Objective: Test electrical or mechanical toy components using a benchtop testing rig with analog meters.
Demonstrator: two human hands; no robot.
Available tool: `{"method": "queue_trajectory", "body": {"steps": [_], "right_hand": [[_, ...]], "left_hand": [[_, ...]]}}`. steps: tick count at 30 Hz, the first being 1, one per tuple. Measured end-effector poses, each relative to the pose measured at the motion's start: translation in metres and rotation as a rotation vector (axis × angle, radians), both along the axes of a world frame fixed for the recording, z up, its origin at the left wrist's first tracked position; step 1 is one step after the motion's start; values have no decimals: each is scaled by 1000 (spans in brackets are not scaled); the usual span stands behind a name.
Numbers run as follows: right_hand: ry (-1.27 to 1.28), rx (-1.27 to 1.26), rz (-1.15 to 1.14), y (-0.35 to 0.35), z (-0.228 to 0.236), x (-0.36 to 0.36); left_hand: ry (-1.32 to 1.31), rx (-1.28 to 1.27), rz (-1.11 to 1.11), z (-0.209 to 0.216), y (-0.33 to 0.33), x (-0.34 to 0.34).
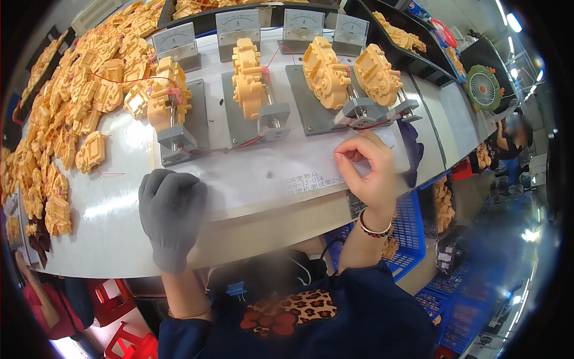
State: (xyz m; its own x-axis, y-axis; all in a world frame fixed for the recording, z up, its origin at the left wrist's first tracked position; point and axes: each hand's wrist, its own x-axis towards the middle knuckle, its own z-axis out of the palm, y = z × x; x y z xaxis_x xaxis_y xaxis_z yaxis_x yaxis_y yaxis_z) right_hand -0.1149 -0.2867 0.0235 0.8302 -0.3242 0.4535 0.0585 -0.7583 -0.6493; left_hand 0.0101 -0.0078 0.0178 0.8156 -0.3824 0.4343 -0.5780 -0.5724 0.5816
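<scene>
My left hand (171,206), in a grey glove, is at the table's near edge with its fingers curled under; the palm side is hidden. My right hand (372,170) is bare, its fingers bent in and the thumb near the index fingertip, with nothing visible between them. Beyond my hands stand several grey test fixtures. Cream plastic gear housings sit on them: one at the left (164,96), one left of the middle (248,78), one right of the middle (326,73) and one at the right (378,75). Neither hand touches a housing.
Panel meters (238,27) stand behind the fixtures. A large heap of cream housings (78,90) covers the table's left side. A dark cloth (411,149) lies right of my right hand. Blue baskets (408,230) are below the right edge. A green fan (483,88) stands far right.
</scene>
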Motion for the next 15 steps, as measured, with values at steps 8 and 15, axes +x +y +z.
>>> {"method": "queue_trajectory", "body": {"steps": [8,15], "right_hand": [[2,5,1,-1,0,-1],[3,-3,19,1,4,0]], "left_hand": [[8,-11,2,-1,0,0],[-4,-2,-6,-1,1,0]]}}
